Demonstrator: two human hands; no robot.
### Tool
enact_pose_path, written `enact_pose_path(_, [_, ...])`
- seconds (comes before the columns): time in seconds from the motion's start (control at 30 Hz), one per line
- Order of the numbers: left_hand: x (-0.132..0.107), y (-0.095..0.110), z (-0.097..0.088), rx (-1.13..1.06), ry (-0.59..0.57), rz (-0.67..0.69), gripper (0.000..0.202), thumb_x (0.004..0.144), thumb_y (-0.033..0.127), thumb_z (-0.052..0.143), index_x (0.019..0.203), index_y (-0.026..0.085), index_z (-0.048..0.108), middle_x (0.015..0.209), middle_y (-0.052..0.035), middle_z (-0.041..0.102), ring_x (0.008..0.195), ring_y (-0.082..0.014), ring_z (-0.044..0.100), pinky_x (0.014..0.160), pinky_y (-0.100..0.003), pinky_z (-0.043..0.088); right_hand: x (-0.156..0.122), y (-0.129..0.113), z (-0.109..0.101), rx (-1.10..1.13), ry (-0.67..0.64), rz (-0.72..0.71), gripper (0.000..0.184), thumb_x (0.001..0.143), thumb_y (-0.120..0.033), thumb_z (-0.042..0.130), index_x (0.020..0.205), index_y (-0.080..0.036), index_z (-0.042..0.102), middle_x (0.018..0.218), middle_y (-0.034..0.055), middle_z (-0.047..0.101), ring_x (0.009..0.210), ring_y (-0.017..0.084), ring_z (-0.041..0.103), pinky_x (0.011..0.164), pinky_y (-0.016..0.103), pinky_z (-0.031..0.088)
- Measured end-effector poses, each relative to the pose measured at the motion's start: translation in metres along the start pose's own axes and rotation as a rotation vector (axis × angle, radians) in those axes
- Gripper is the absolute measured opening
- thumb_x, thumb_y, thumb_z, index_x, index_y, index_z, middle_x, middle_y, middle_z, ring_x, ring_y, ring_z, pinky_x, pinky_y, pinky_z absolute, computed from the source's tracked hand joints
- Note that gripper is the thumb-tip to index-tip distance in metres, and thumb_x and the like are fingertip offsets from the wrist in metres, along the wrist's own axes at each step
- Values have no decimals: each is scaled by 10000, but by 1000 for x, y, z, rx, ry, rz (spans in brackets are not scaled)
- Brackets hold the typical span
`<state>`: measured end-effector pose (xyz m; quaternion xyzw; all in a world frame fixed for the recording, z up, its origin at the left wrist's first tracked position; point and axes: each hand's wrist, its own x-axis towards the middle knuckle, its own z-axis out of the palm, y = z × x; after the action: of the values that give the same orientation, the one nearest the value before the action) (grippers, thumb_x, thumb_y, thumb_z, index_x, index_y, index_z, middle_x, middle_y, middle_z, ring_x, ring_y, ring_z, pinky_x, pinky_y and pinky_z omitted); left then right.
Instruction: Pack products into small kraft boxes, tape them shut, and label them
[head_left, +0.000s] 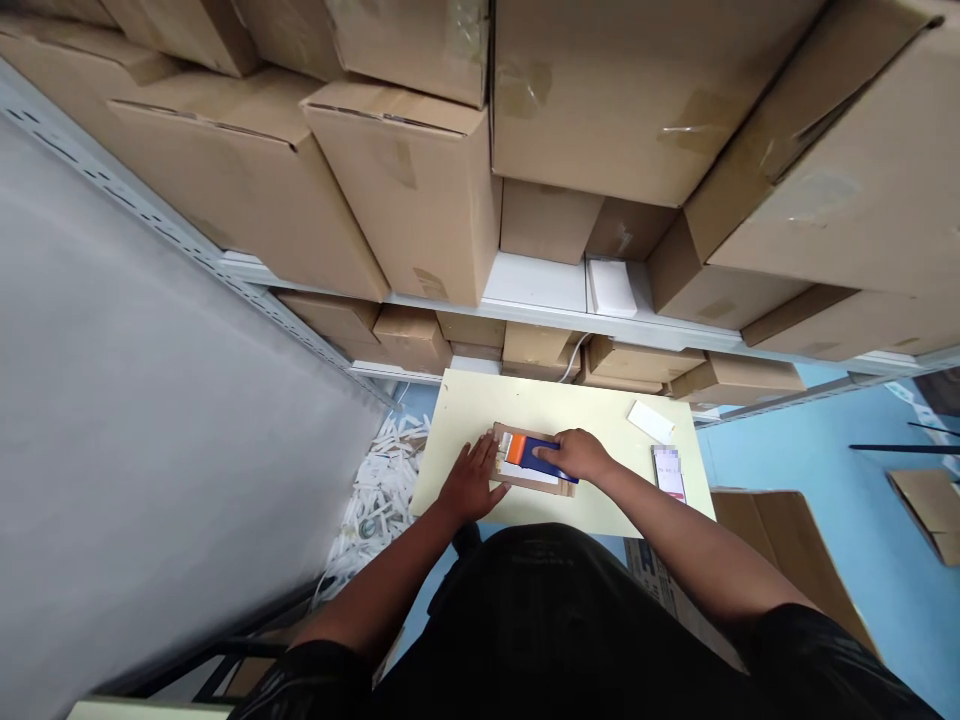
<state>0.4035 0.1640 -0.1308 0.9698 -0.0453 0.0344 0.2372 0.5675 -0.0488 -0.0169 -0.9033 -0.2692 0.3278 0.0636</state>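
Note:
A small flat cardboard box (517, 480) lies on a pale yellow table (562, 405). Inside it sits an orange, white and blue packet (517, 452). My left hand (471, 482) rests at the box's left edge with the fingers stretched out flat against it. My right hand (576, 455) lies on the blue end of the packet, fingers curled down over it and pressing it into the box.
A phone (667, 472) and a white card (651, 420) lie on the table's right side. Metal shelves (540, 285) stacked with many cardboard cartons (405, 180) rise behind. White scraps (379, 500) litter the blue floor at left; an open carton (780, 530) stands at right.

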Motion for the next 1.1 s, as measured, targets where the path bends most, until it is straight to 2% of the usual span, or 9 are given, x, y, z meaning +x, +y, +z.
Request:
enact_pose_path(0.13, [1, 5, 5, 129, -29, -5, 929, 923, 569, 562, 1641, 92, 218, 1676, -211, 263, 1542, -359, 293, 1263, -539, 159, 0, 3, -9, 12, -27, -3, 688, 885, -821, 467, 923, -214, 790, 921, 97, 778, 864, 237, 701, 627, 273, 392])
enact_pose_path(0.23, [3, 2, 4, 154, -35, -13, 922, 924, 572, 563, 1648, 122, 212, 1681, -185, 264, 1542, -361, 292, 1263, -535, 148, -9, 22, -17, 24, -22, 18, 688, 864, -826, 487, 831, -201, 772, 835, 105, 759, 784, 236, 681, 596, 285, 367])
enact_pose_path(0.3, [3, 1, 3, 155, -38, -27, 928, 924, 571, 565, 1652, 128, 198, 1684, -177, 262, 1540, -363, 294, 1259, -530, 161, -21, 47, -20, 44, -11, 36, 678, 861, -818, 496, 770, -197, 752, 767, 98, 735, 726, 224, 659, 588, 289, 352])
enact_pose_path(0.5, [3, 2, 4, 142, -62, -46, 945, 927, 571, 570, 1663, 148, 152, 1694, -169, 233, 1538, -355, 302, 1257, -505, 183, -72, 154, -15, 142, -33, 148, 648, 857, -785, 528, 671, -190, 705, 642, 80, 675, 629, 203, 615, 594, 301, 357])
enact_pose_path(0.57, [3, 1, 5, 132, -63, -42, 948, 931, 571, 565, 1665, 150, 137, 1697, -167, 225, 1536, -354, 307, 1255, -497, 196, -79, 175, -8, 163, -43, 206, 644, 851, -785, 536, 688, -188, 712, 657, 88, 685, 642, 209, 627, 602, 305, 372])
enact_pose_path(0.67, [3, -1, 8, 113, -54, -36, 957, 938, 590, 552, 1667, 146, 119, 1700, -172, 215, 1534, -359, 310, 1248, -493, 226, -70, 179, 6, 84, -38, 242, 662, 839, -801, 537, 732, -177, 732, 742, 127, 717, 731, 247, 667, 630, 313, 393])
enact_pose_path(0.8, [3, -2, 11, 109, -55, -27, 961, 956, 590, 530, 1669, 146, 63, 1710, -178, 173, 1547, -358, 278, 1240, -505, 250, -33, 159, 24, 28, -83, 247, 686, 793, -823, 573, 813, -163, 761, 885, 172, 743, 828, 293, 696, 661, 323, 422])
enact_pose_path(0.97, [3, -1, 9, 22, -51, -27, 972, 963, 565, 536, 1668, 181, -12, 1723, -165, 125, 1551, -355, 270, 1212, -517, 328, 3, 152, 35, 246, -173, 323, 648, 749, -786, 662, 752, -142, 733, 833, 157, 753, 713, 259, 694, 614, 315, 432])
enact_pose_path(1.1, [3, -3, 10, -54, -53, -43, 976, 957, 537, 560, 1668, 205, -20, 1732, -152, 84, 1557, -352, 258, 1201, -503, 365, 5, 155, 55, 449, -202, 502, 602, 765, -737, 683, 739, -137, 706, 809, 132, 753, 648, 219, 677, 597, 301, 439])
